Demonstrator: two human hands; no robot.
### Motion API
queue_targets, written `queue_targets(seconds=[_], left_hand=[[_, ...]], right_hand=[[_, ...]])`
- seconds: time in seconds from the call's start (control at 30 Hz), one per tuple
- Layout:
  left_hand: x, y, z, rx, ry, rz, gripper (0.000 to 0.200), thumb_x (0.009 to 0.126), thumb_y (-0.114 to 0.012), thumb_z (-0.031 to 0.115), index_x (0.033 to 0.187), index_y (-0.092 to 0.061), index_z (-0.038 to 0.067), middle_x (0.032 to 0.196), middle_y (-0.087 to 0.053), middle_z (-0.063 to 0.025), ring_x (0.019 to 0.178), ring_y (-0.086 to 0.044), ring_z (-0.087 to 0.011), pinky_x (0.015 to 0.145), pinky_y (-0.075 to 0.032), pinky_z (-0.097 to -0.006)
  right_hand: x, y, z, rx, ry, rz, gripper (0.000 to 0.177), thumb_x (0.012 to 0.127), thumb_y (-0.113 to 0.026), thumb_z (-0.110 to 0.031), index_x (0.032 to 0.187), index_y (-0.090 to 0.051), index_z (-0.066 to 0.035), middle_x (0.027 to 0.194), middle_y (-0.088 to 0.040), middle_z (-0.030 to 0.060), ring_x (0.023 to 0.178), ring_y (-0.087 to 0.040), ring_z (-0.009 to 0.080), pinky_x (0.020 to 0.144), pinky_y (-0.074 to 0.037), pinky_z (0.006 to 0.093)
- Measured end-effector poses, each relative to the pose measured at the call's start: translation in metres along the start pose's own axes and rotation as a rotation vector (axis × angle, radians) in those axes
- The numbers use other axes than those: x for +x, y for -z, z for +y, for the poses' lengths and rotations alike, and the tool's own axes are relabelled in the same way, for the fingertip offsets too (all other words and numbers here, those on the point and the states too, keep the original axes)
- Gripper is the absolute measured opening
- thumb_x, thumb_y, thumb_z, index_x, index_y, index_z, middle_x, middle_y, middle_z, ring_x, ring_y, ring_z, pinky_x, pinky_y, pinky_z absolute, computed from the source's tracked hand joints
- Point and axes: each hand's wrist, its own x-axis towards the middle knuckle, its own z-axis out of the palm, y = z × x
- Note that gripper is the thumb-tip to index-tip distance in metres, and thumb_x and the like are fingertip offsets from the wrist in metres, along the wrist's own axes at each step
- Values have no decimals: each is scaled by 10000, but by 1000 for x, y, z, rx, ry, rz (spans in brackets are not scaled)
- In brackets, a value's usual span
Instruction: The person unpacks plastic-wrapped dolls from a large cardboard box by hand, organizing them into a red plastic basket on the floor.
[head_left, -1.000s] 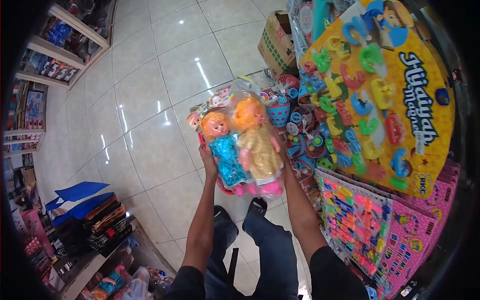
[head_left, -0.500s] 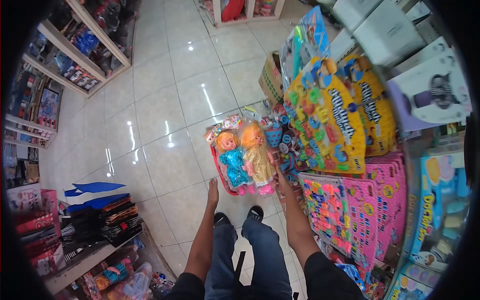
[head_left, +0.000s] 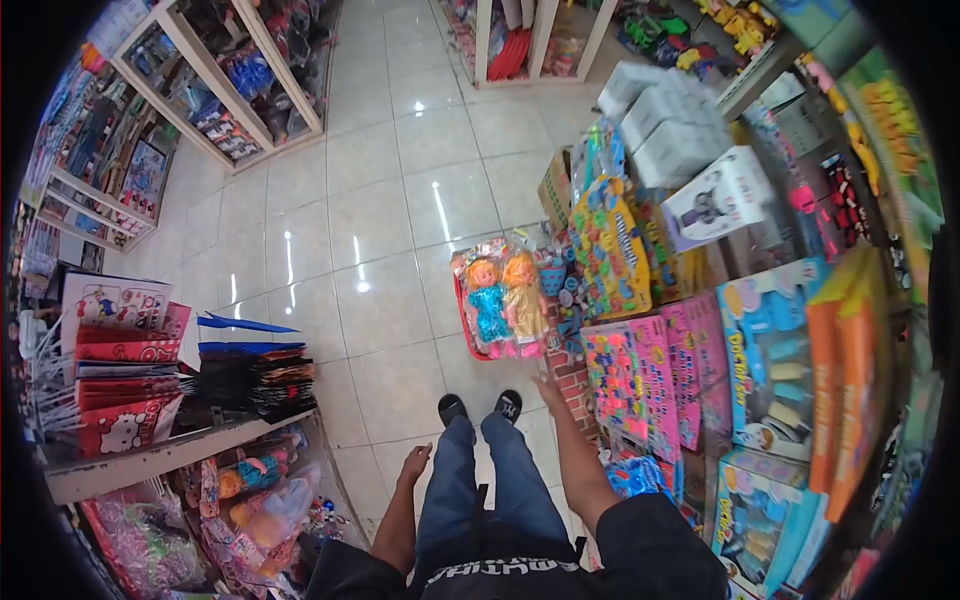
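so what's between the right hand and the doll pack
Only bare floor tile separates the right hand from the doll pack, in the head view.

The doll pack (head_left: 503,305) stands ahead of my shoes (head_left: 480,408), just left of the letter boards (head_left: 640,375). My right hand (head_left: 548,380) is below it, my left hand (head_left: 413,463) beside my leg.

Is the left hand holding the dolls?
No, the left hand hangs empty down beside the leg, well apart from the doll pack.

Glossy pale floor tiles (head_left: 400,200) carry bright light glints between crowded toy shelves (head_left: 230,80) and stacked boxes (head_left: 670,120).
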Motion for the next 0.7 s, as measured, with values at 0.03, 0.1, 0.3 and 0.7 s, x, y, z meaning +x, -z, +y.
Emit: queue_targets(seconds=[0.03,0.1,0.3,0.7], left_hand=[[-14,2,9,9,-31,-14,685,863,-508,605,1175,-592,1,1083,-652,-197,1038,-612,-291,919,-442,-367],[-33,2,17,1,-131,-9,653,880,-504,586,1138,-605,-5,1002,-665,-163,953,-622,-243,869,-456,-340],[-116,2,95,-368,-335,33,550,924,-484,526,1150,-602,39,932,-635,-72,842,-572,-158,752,-455,-287],[-228,-72,-93,-780,-136,539,506,903,-539,494,1133,-615,50,862,-648,-94,770,-596,-160,684,-474,-279]], right_hand=[[-16,4,7,4,2,-103,684,840,-631,-455,1369,-431,-70,1353,-482,159,1242,-452,287,997,-382,397],[-67,15,5,-8,-61,-270,586,838,-595,-521,1289,-518,-155,1254,-522,96,1170,-460,243,905,-428,490],[-137,43,40,-237,-338,-450,640,839,-554,-564,1331,-487,-159,1248,-557,97,1087,-533,274,873,-424,500],[-137,44,-61,-627,-84,-714,505,906,-439,-504,1209,-540,-112,1175,-607,84,1028,-572,233,859,-442,431]])
